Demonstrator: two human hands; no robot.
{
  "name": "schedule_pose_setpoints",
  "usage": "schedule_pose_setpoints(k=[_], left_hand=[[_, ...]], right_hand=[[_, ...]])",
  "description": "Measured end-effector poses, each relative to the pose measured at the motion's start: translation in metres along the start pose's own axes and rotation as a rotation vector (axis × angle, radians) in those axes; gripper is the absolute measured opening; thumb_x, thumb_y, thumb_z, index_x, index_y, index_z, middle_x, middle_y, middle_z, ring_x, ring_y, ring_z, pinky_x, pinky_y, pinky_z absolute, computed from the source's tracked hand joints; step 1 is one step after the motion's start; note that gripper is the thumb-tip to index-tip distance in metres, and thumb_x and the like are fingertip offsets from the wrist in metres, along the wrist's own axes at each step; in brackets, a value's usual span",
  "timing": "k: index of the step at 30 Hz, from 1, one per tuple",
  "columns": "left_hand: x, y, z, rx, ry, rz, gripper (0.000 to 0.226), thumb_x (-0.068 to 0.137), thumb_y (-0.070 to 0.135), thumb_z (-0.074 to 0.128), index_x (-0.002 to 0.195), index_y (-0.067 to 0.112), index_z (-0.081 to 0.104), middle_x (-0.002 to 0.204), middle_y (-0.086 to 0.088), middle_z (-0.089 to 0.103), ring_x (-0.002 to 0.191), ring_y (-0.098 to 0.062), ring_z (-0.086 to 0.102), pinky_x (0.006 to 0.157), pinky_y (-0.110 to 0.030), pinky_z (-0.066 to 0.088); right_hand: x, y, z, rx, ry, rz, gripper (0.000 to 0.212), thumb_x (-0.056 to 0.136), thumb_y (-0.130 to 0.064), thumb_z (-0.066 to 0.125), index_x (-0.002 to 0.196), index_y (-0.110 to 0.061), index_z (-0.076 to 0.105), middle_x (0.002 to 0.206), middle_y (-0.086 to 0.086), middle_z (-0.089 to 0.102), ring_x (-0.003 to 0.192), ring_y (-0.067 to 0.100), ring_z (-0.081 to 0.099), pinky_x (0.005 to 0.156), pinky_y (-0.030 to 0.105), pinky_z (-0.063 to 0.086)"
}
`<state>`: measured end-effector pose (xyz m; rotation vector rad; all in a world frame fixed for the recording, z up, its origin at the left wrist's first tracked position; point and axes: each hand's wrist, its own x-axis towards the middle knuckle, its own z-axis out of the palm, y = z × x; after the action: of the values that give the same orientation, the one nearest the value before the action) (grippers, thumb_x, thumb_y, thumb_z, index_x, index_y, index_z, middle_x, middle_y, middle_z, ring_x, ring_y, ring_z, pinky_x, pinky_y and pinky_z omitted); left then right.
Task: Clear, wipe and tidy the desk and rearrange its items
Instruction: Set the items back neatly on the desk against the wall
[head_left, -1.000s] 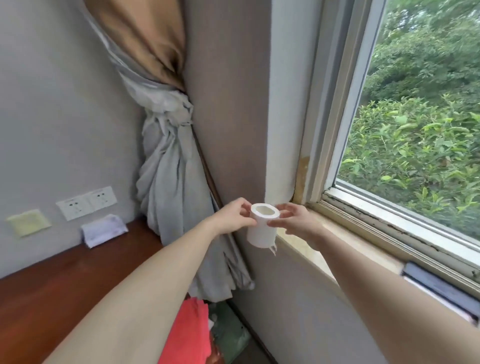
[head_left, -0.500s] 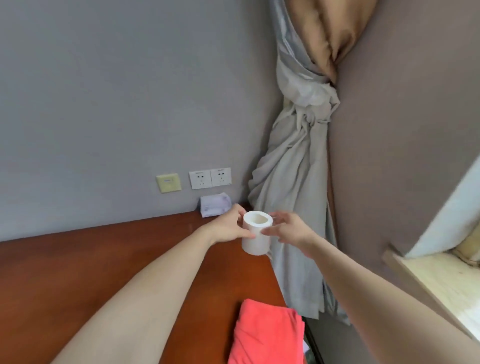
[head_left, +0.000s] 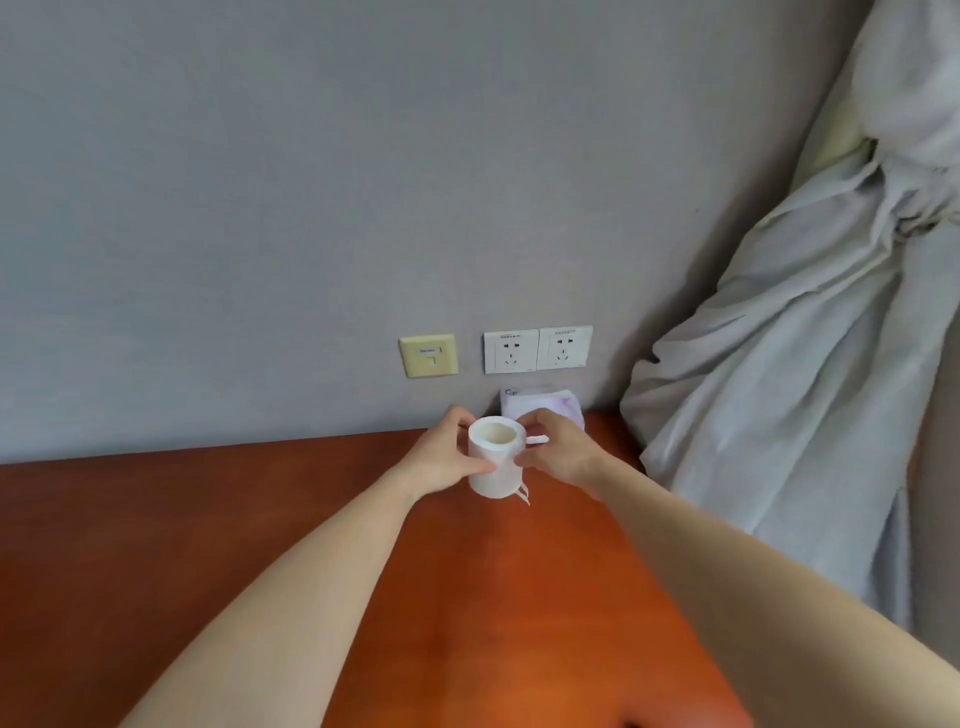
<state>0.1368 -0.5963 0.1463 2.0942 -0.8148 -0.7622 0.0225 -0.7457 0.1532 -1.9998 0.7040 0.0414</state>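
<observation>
Desk (head_left: 493, 597) back edge, right end: paper roll (head_left: 493, 465) held over it.
Left hand (head_left: 441, 462) wraps the roll, right hand (head_left: 558, 452) pinches its loose end; I'd guess the next move is tearing off a sheet for wiping.

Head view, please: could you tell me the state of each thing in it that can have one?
Paper roll: upright, held between both hands, loose end dangling.
Left hand: gripping the roll's left side.
Right hand: fingers curled on the roll's right side.
Wall sockets: nothing plugged in.
Tissue pack: lying against the wall, partly hidden.
Curtain: gathered and knotted.
</observation>
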Motion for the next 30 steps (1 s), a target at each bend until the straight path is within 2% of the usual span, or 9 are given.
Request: schedule_pose_setpoints(k=[7, 9, 11, 12, 15, 18, 23, 26, 30], left_hand=[[0.078, -0.050, -0.019, -0.003, 0.056, -0.030, 0.038, 0.083, 0.017, 0.076, 0.112, 0.020, 0.051, 0.108, 0.003, 0.062, 0.098, -0.017, 0.066, 0.091, -0.037, 0.054], [0.095, -0.061, -0.021, 0.005, 0.063, -0.038, 0.036, 0.084, 0.018, 0.075, 0.110, 0.022, 0.052, 0.108, 0.005, 0.062, 0.098, -0.015, 0.066, 0.089, -0.034, 0.054], [0.112, -0.069, -0.021, 0.010, 0.075, -0.045, 0.034, 0.084, 0.020, 0.075, 0.110, 0.023, 0.053, 0.106, 0.007, 0.062, 0.097, -0.014, 0.065, 0.087, -0.032, 0.053], [0.120, -0.074, -0.020, 0.008, 0.082, -0.048, 0.034, 0.084, 0.020, 0.075, 0.110, 0.023, 0.053, 0.106, 0.007, 0.062, 0.097, -0.015, 0.064, 0.086, -0.033, 0.052], [0.139, -0.081, -0.016, -0.002, 0.077, -0.062, 0.033, 0.086, 0.019, 0.073, 0.112, 0.022, 0.053, 0.107, 0.006, 0.063, 0.099, -0.017, 0.062, 0.085, -0.035, 0.051], [0.157, -0.082, -0.013, -0.044, 0.090, -0.060, 0.030, 0.088, 0.017, 0.071, 0.111, 0.020, 0.052, 0.106, 0.006, 0.063, 0.102, -0.016, 0.062, 0.087, -0.035, 0.052], [0.171, -0.081, -0.014, -0.071, 0.093, -0.068, 0.028, 0.090, 0.012, 0.068, 0.112, 0.016, 0.052, 0.100, 0.008, 0.060, 0.092, -0.010, 0.061, 0.070, -0.015, 0.044], [0.173, -0.081, -0.012, -0.100, 0.138, -0.100, 0.027, 0.092, 0.014, 0.066, 0.115, 0.013, 0.053, 0.097, 0.011, 0.058, 0.088, -0.008, 0.058, 0.068, -0.013, 0.042], [0.173, -0.080, -0.013, -0.071, 0.088, -0.139, 0.036, 0.092, 0.016, 0.067, 0.125, 0.007, 0.053, 0.113, 0.003, 0.062, 0.104, -0.013, 0.060, 0.084, -0.023, 0.046]], right_hand=[[0.086, -0.006, 0.021, -0.097, 0.051, 0.072, 0.040, 0.085, -0.008, 0.065, 0.123, -0.015, 0.061, 0.117, 0.001, 0.066, 0.101, 0.016, 0.060, 0.056, 0.001, 0.036], [0.103, -0.005, 0.025, -0.080, 0.031, 0.105, 0.040, 0.085, -0.006, 0.063, 0.124, -0.014, 0.059, 0.117, 0.004, 0.065, 0.101, 0.018, 0.059, 0.066, 0.000, 0.040], [0.121, -0.001, 0.029, -0.042, 0.010, 0.132, 0.043, 0.084, -0.004, 0.061, 0.126, -0.011, 0.058, 0.117, 0.008, 0.066, 0.100, 0.023, 0.060, 0.087, 0.023, 0.049], [0.128, 0.000, 0.030, -0.031, 0.004, 0.140, 0.044, 0.084, -0.004, 0.061, 0.126, -0.012, 0.058, 0.117, 0.008, 0.065, 0.100, 0.024, 0.061, 0.087, 0.029, 0.049], [0.146, 0.000, 0.029, -0.007, 0.003, 0.154, 0.048, 0.085, -0.003, 0.062, 0.131, -0.013, 0.055, 0.122, 0.005, 0.062, 0.100, 0.026, 0.063, 0.079, 0.028, 0.050], [0.162, 0.001, 0.025, -0.012, 0.016, 0.156, 0.057, 0.085, -0.005, 0.066, 0.139, -0.012, 0.048, 0.130, 0.005, 0.058, 0.117, 0.024, 0.057, 0.094, 0.029, 0.045], [0.182, -0.002, 0.021, -0.033, 0.066, 0.160, 0.050, 0.083, -0.009, 0.069, 0.131, -0.013, 0.056, 0.122, 0.005, 0.063, 0.115, 0.022, 0.057, 0.097, 0.033, 0.046], [0.181, -0.002, 0.025, -0.016, 0.079, 0.182, 0.057, 0.084, -0.009, 0.067, 0.138, -0.010, 0.047, 0.129, 0.007, 0.059, 0.122, 0.022, 0.054, 0.101, 0.037, 0.045], [0.174, -0.002, 0.032, -0.038, 0.058, 0.220, 0.066, 0.087, -0.012, 0.065, 0.144, -0.005, 0.032, 0.140, 0.011, 0.049, 0.130, 0.025, 0.046, 0.100, 0.032, 0.039]])
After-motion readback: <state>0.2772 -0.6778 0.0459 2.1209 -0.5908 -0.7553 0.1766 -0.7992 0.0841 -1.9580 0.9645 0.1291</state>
